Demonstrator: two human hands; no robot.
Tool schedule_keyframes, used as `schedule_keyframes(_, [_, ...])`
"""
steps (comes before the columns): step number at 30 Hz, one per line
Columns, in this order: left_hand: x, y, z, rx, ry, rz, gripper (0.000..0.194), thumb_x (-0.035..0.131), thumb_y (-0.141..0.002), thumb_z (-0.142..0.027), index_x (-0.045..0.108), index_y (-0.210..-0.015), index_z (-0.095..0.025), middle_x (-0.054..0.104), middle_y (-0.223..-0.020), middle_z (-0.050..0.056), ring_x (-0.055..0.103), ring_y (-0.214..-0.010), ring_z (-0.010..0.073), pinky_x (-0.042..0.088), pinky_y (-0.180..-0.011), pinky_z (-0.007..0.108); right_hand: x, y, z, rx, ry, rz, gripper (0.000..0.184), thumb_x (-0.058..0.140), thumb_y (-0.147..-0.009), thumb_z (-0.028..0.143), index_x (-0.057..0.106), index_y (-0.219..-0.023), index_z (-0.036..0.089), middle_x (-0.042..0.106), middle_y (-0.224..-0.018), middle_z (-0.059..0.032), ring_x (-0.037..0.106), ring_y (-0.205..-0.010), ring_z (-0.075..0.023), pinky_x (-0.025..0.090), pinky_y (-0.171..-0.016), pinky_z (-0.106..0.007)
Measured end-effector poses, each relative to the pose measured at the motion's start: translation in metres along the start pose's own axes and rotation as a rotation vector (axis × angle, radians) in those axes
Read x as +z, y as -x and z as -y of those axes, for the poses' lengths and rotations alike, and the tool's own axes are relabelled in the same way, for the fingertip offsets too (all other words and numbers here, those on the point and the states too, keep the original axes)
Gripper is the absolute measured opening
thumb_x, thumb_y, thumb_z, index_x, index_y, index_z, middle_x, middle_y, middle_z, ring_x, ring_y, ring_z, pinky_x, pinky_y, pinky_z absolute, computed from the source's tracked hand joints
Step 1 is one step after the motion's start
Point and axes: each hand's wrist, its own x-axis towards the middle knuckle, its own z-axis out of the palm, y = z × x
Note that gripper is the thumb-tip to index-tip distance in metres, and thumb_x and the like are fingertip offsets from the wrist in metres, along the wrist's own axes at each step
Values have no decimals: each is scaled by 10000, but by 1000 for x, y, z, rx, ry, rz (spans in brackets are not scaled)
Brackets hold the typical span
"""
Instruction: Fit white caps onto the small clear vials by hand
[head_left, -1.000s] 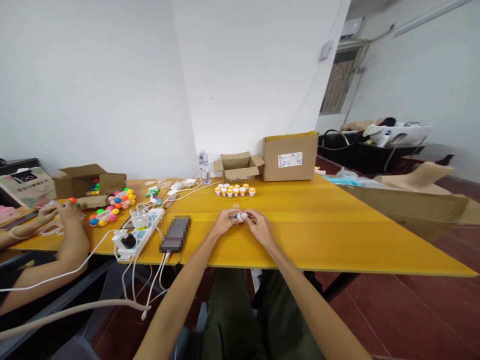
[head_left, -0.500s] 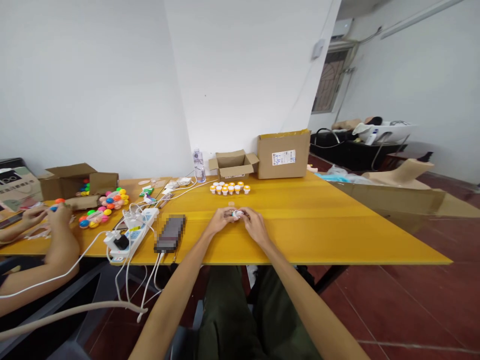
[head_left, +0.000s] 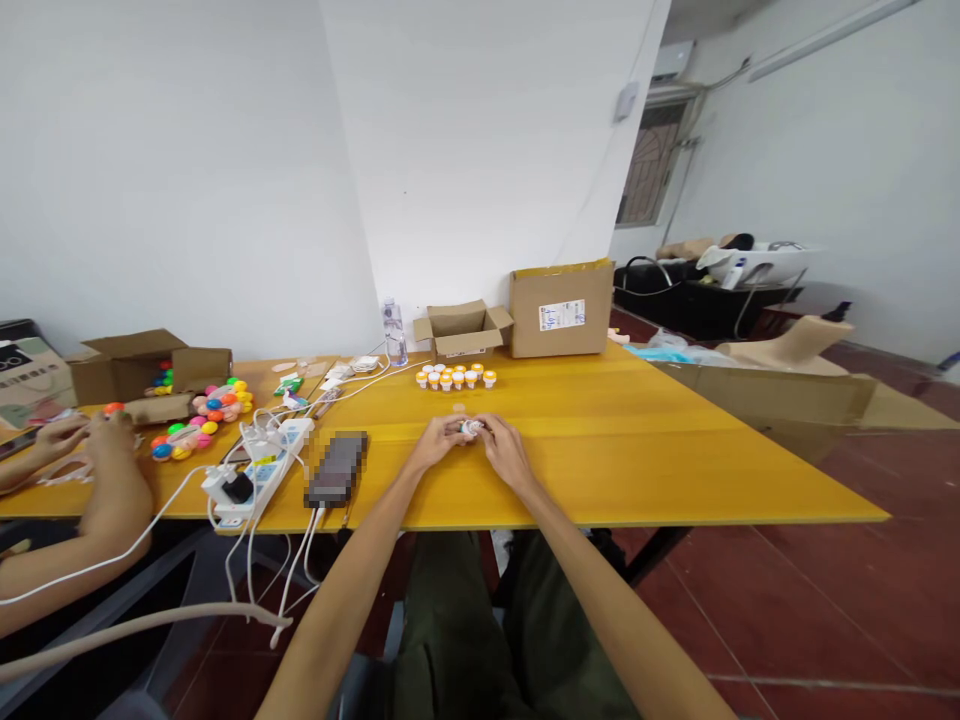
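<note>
Over the yellow table (head_left: 637,455), my left hand (head_left: 439,441) and my right hand (head_left: 505,447) face each other with bent, closed fingers. Between their fingertips is a small whitish round piece (head_left: 472,429), gripped from both sides. Its exact kind is too small to make out, and the fingers cover part of it. Beyond the hands stands a group of several small white pieces with orange-rimmed round tops (head_left: 458,379).
Behind the group are an open cardboard box (head_left: 463,345), a taller carton (head_left: 561,312) and a clear bottle (head_left: 394,335). On the left lie a phone (head_left: 337,468), a power strip (head_left: 270,470) with cables, and colourful ball rings (head_left: 184,440) near a co-worker's hands (head_left: 105,440).
My view has shifted slightly, so the scene sits a little further left. Both my hands stay around the small piece, which appears slightly turned. The co-worker's hands have moved a little.
</note>
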Motion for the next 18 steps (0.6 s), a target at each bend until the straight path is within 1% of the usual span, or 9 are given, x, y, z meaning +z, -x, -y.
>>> schedule_keyframes(4, [1,1,-2,3,-13,10,272,717,-646,-239,678,-901,-153,709,-816,36,645,-769,179,478,-723,273,-1,0,1,11,-19,-4,200,448,-829,199,640,-865,245,688,-907,-65,630,-840,-233,499,-760,-339])
schedule_keyframes(11, [1,2,-5,36,-30,14,285,712,-665,-259,663,-927,-158,673,-730,13,614,-667,150,480,-713,279,-2,-1,4,32,-62,-26,183,455,-829,229,635,-857,246,689,-899,-67,628,-836,-236,496,-767,-343])
schedule_keyframes(14, [1,1,-4,45,-44,8,324,728,-665,-293,663,-952,-156,687,-784,31,616,-688,153,486,-723,283,-2,-2,4,54,-75,-29,172,464,-810,226,633,-840,240,692,-882,-66,631,-827,-236,493,-761,-341])
schedule_keyframes(18, [2,0,-3,52,-65,0,390,758,-639,-316,655,-982,-161,696,-908,55,630,-800,173,483,-764,285,-3,-3,4,77,-125,-19,162,470,-795,229,630,-824,231,695,-845,-57,631,-788,-222,494,-737,-324])
